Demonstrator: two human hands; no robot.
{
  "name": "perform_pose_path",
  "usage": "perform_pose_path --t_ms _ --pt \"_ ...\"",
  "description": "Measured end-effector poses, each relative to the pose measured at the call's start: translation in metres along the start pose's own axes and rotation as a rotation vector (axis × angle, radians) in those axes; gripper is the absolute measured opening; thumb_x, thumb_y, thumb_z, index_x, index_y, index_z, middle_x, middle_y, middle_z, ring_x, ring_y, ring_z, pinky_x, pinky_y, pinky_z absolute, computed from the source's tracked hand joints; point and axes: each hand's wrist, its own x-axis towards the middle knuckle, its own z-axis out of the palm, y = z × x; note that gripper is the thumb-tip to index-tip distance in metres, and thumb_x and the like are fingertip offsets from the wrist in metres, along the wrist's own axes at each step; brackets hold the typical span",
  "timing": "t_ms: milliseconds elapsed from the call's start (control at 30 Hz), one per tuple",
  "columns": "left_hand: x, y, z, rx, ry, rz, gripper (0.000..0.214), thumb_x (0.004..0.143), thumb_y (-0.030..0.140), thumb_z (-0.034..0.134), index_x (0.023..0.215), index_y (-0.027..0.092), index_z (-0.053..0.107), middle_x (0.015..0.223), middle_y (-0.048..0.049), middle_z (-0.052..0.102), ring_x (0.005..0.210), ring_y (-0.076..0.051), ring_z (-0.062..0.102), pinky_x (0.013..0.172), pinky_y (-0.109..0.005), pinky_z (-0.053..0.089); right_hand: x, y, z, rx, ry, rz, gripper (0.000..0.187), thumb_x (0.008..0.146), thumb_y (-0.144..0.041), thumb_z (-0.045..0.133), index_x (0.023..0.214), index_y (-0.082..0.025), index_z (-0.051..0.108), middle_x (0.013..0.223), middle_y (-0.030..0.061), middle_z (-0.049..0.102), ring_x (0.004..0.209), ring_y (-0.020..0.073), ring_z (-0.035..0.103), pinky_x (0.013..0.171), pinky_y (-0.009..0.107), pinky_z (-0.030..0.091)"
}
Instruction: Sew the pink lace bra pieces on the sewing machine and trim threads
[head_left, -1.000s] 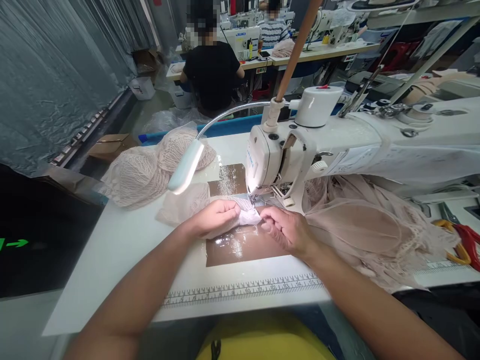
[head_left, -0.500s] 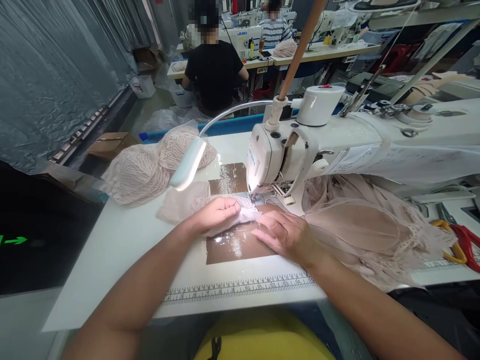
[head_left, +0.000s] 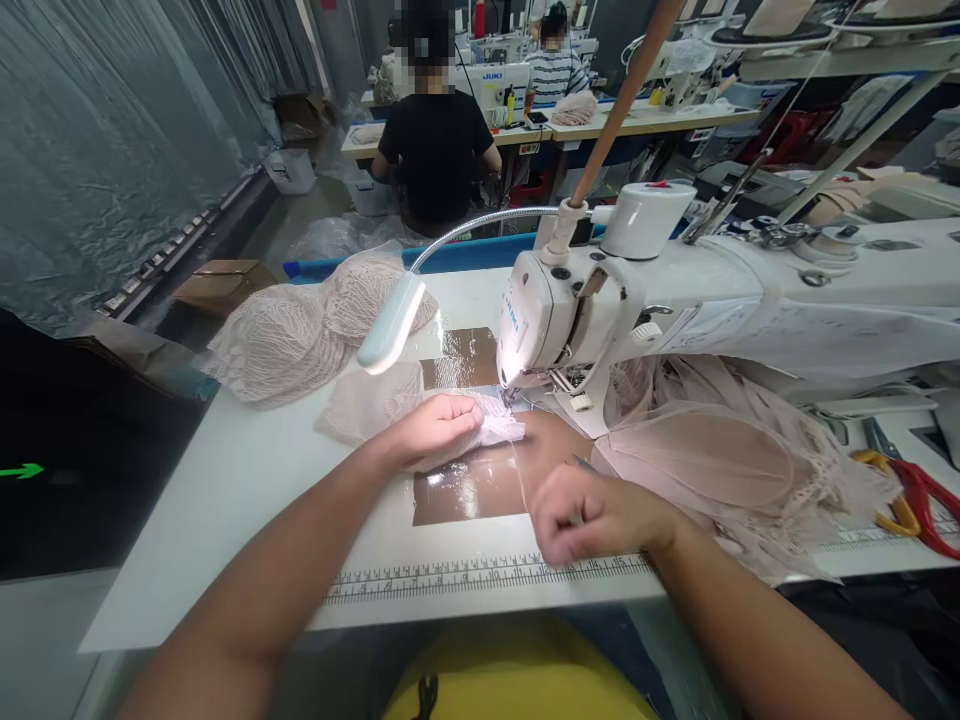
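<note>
My left hand [head_left: 439,428] is curled, its fingers pressing down a small white lace piece [head_left: 501,427] just in front of the needle of a white sewing machine [head_left: 570,310]. Nearer me, my right hand [head_left: 592,520] is closed in a fist above the printed ruler [head_left: 465,575]. A thin grey metal tip [head_left: 581,462] sticks out of the fist; the rest of the tool is hidden. A fine thread runs from the lace toward that hand across a shiny brown patch [head_left: 465,490] on the table.
A pile of pink lace [head_left: 300,335] lies at the left. A gooseneck lamp [head_left: 390,325] hangs over the work. Beige tulle [head_left: 712,460] is heaped under the machine arm, with red and yellow scissors [head_left: 907,495] at far right. A person in black [head_left: 435,140] sits beyond.
My right hand has left the lace, drawn back toward me and closed into a fist round a thin tool. My left hand has stayed on the lace.
</note>
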Motion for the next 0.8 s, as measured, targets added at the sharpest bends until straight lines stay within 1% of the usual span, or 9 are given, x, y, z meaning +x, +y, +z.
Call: perform_pose_path --t_ms 33,100,200,267,367,467,567,633,800 --pt "0.0 0.0 0.0 -0.006 -0.006 -0.004 0.035 0.088 0.045 0.046 0.07 0.016 0.047 0.064 0.0026 0.043 0.056 -0.009 0.038 0.054 -0.022 0.033 -0.004 -0.003 -0.002 0.11 -0.188 0.032 0.034 0.086 -0.045 0.057 0.078 -0.015 0.07 0.07 0.0035 0.067 0.057 0.0108 0.058 0.056 0.021 0.047" --pt "0.0 -0.001 -0.001 -0.003 -0.011 -0.006 0.034 0.088 0.045 0.046 0.07 0.016 0.047 0.064 0.0029 0.042 0.056 -0.009 0.037 0.054 -0.022 0.033 -0.01 -0.005 -0.005 0.227 -0.402 0.12 0.041 0.084 -0.051 0.059 0.088 -0.013 0.073 0.075 0.0058 0.069 0.058 0.0109 0.059 0.057 0.021 0.048" --pt "0.001 -0.002 -0.001 0.008 -0.009 -0.015 0.034 0.088 0.045 0.047 0.073 0.015 0.049 0.065 0.0024 0.043 0.058 -0.01 0.039 0.055 -0.022 0.034 -0.015 -0.003 -0.006 0.268 -0.432 0.177 0.047 0.08 -0.054 0.06 0.1 -0.013 0.071 0.077 0.0061 0.069 0.058 0.0109 0.058 0.057 0.021 0.047" --pt "0.001 -0.003 -0.001 -0.005 -0.01 -0.033 0.035 0.088 0.047 0.046 0.074 0.015 0.049 0.065 0.0023 0.043 0.057 -0.01 0.039 0.054 -0.022 0.034 -0.014 0.001 -0.005 0.183 -0.261 0.143 0.043 0.077 -0.054 0.064 0.089 -0.013 0.071 0.07 0.003 0.066 0.054 0.0098 0.054 0.051 0.02 0.043" --pt "0.001 -0.004 0.0 -0.028 -0.009 -0.037 0.036 0.088 0.048 0.047 0.074 0.015 0.05 0.065 0.0023 0.044 0.057 -0.009 0.039 0.053 -0.021 0.033 -0.009 0.009 -0.003 -0.203 0.368 0.125 0.038 0.079 -0.05 0.064 0.061 -0.017 0.058 0.055 -0.003 0.052 0.049 0.0086 0.044 0.047 0.021 0.035" --pt "0.001 -0.003 0.0 -0.042 -0.013 -0.025 0.035 0.087 0.047 0.049 0.074 0.015 0.051 0.067 0.0018 0.046 0.058 -0.009 0.04 0.053 -0.02 0.033 -0.001 0.019 0.0 -0.67 0.867 0.207 0.027 0.082 -0.045 0.061 0.074 -0.019 0.059 0.057 -0.0042 0.05 0.051 0.0102 0.044 0.051 0.023 0.036" --pt "0.001 -0.003 0.0 -0.048 -0.028 -0.021 0.035 0.088 0.047 0.047 0.073 0.015 0.049 0.065 0.0024 0.044 0.056 -0.009 0.038 0.051 -0.02 0.031 0.008 0.027 0.002 -0.913 0.968 0.245 0.026 0.088 -0.035 0.052 0.109 -0.02 0.06 0.066 -0.0018 0.059 0.056 0.0124 0.053 0.057 0.024 0.041" --pt "0.001 -0.002 0.0 -0.031 -0.029 -0.007 0.035 0.088 0.046 0.047 0.072 0.015 0.048 0.064 0.0032 0.041 0.055 -0.008 0.036 0.052 -0.02 0.03 0.012 0.03 0.002 -0.976 0.952 0.259 0.029 0.09 -0.028 0.048 0.116 -0.02 0.059 0.07 0.0001 0.063 0.06 0.0138 0.057 0.059 0.025 0.042" --pt "0.0 0.002 0.0 0.035 -0.037 0.016 0.03 0.089 0.04 0.047 0.072 0.015 0.049 0.067 0.0024 0.045 0.06 -0.009 0.04 0.058 -0.021 0.034 0.014 0.023 -0.001 -0.892 0.927 0.224 0.026 0.091 -0.024 0.045 0.076 -0.022 0.066 0.072 0.0019 0.066 0.066 0.0142 0.059 0.059 0.024 0.041"
